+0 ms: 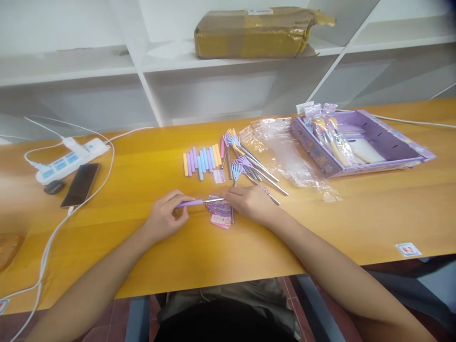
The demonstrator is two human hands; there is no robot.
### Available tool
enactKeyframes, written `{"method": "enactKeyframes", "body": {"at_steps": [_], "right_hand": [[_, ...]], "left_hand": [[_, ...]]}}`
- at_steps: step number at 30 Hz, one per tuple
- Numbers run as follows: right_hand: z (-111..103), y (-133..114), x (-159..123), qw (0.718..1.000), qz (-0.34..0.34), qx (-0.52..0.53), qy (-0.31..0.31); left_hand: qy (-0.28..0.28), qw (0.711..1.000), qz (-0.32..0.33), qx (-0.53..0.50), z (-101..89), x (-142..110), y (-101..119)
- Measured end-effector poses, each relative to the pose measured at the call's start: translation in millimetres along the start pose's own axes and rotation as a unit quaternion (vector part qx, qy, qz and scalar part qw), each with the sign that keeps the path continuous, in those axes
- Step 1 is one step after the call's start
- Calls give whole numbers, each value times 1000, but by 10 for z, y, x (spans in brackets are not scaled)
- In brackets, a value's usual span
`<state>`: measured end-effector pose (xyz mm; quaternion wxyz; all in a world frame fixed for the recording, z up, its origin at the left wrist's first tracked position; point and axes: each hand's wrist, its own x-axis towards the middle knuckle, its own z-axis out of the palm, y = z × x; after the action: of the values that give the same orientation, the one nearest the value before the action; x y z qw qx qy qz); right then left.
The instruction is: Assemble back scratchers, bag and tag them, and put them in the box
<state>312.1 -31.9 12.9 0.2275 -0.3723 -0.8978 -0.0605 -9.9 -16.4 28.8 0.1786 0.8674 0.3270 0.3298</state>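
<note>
A purple grip sleeve sits on a thin metal rod, lying level between my hands. My left hand pinches the sleeve end. My right hand is closed on the other end of the rod; its fingertips are partly hidden. Beneath the rod lie several small purple printed cards. Under my right hand runs a back scratcher with a blue hand-shaped head. Beyond it are several more metal back scratchers in a pile, beside a row of orange, purple and blue sleeves.
Clear plastic bags lie right of the pile. A purple box holds bagged items at the right. On the left are a power strip, a phone and white cables. A taped parcel sits on the shelf.
</note>
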Motion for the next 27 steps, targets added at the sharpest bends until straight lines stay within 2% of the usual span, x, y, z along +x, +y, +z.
{"method": "enactKeyframes", "body": {"at_steps": [8, 12, 15, 18, 22, 24, 27], "right_hand": [[47, -180, 13, 1000, 8, -27, -12], [97, -269, 13, 999, 26, -29, -5], [63, -288, 53, 999, 30, -16, 2], [-61, -216, 107, 1000, 28, -10, 9], [-238, 42, 104, 996, 69, -54, 22], [-281, 182, 67, 995, 85, -51, 6], [-298, 303, 12, 995, 91, 15, -28]], "left_hand": [[28, 998, -52, 6, 92, -30, 100], [40, 997, -57, 21, 108, -28, 156], [23, 998, -51, 22, 84, -10, 169], [-4, 997, -65, 28, 40, 23, 149], [18, 991, -123, 45, -52, 70, 43], [28, 989, -137, 49, -109, 90, -29], [27, 988, -141, 54, -188, 117, -116]]}}
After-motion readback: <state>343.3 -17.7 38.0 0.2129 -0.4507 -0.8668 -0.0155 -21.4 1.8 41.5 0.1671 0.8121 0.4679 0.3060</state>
